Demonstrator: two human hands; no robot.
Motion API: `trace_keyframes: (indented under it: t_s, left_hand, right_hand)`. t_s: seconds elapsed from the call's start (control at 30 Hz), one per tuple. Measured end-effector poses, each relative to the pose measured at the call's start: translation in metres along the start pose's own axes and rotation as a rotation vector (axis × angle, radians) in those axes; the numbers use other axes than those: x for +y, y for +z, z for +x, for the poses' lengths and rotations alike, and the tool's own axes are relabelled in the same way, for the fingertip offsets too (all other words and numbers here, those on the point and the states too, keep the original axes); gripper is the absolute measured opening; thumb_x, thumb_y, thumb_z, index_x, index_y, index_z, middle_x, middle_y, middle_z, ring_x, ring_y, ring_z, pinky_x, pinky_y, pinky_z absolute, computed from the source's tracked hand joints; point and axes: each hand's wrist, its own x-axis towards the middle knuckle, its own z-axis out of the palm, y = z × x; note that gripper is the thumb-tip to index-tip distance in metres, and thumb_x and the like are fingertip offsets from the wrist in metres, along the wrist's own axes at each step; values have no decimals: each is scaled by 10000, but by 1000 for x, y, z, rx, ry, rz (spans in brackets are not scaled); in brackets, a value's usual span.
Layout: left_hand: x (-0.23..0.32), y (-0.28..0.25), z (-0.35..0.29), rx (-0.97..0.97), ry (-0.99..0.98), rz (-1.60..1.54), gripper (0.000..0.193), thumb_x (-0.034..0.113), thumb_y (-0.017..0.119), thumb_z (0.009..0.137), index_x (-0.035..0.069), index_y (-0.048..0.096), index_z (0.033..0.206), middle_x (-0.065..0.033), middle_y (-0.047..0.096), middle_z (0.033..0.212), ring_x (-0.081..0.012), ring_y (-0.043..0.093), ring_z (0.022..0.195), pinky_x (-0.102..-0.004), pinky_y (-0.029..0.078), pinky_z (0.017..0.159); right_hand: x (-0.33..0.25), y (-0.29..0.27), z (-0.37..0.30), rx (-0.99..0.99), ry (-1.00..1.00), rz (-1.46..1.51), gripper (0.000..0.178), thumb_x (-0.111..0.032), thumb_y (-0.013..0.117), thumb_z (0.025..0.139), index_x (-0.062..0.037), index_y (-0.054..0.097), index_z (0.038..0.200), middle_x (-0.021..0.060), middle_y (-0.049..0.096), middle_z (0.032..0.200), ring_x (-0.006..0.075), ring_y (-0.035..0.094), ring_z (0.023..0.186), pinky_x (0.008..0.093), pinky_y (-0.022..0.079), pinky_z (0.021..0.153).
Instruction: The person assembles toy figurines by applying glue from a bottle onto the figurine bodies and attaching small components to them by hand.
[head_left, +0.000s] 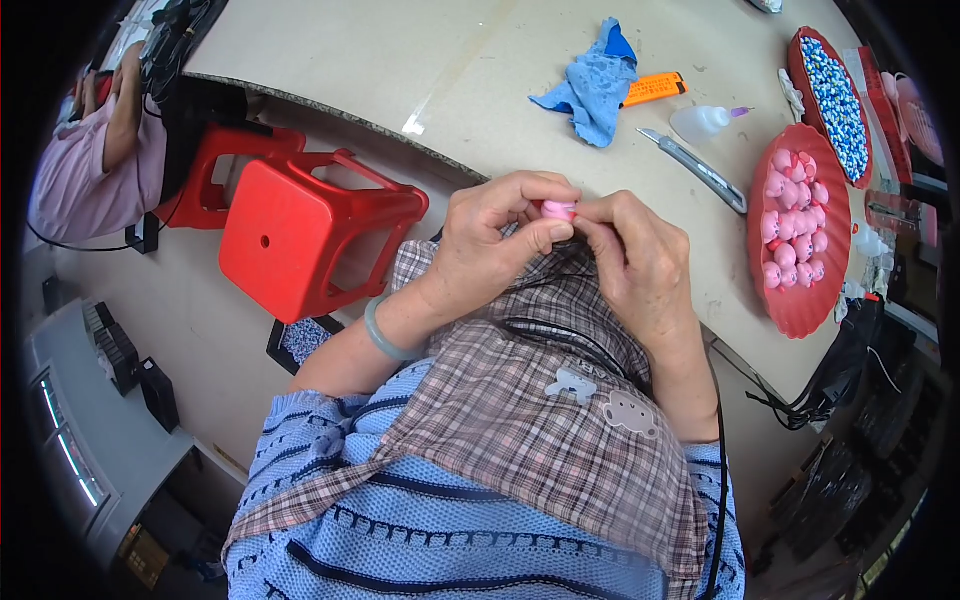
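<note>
My left hand pinches a small round pink figure piece between thumb and fingers, just past the table's near edge and above my apron. From the other side my right hand closes on it, thumb and index finger pressed at its right end. A reddish bit shows at that end, too small to name. Similar pink figure pieces lie heaped in a scalloped red tray to the right on the table.
Beyond my hands lie a blue cloth, an orange packet, a squeeze bottle and a grey utility knife. A second red tray holds blue and white beads. Red stools stand left; another person sits beyond.
</note>
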Motion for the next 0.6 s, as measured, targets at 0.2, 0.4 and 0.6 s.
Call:
trace_keyframes:
  t_s: [0.2, 0.4, 0.6]
  left_hand:
    - [0, -8, -2, -43, -174, -306, 265, 8, 658, 896, -26, 598, 1152, -98, 664, 1046, -100, 641, 833, -208, 545, 694]
    - [0, -11, 1, -76, -151, -352, 253, 7, 648, 903, -22, 596, 1149, -114, 623, 1150, -104, 627, 912, -218, 556, 722]
    - [-3, -14, 1, -97, -139, -341, 250, 12, 644, 907, -22, 594, 1150, -120, 613, 1171, -110, 629, 924, -222, 557, 722]
  right_hand:
    - [1, -6, -19, 53, 196, 167, 55, 16, 645, 879, 6, 593, 896, 82, 665, 763, 153, 649, 615, 271, 502, 529]
    - [-1, -4, -14, 60, 453, 698, 146, -27, 607, 947, 31, 578, 1077, 85, 683, 830, 69, 591, 647, 188, 458, 543]
    - [8, -1, -14, 55, 485, 782, 145, -30, 595, 956, 24, 565, 1087, 94, 683, 839, 65, 576, 635, 178, 440, 534]
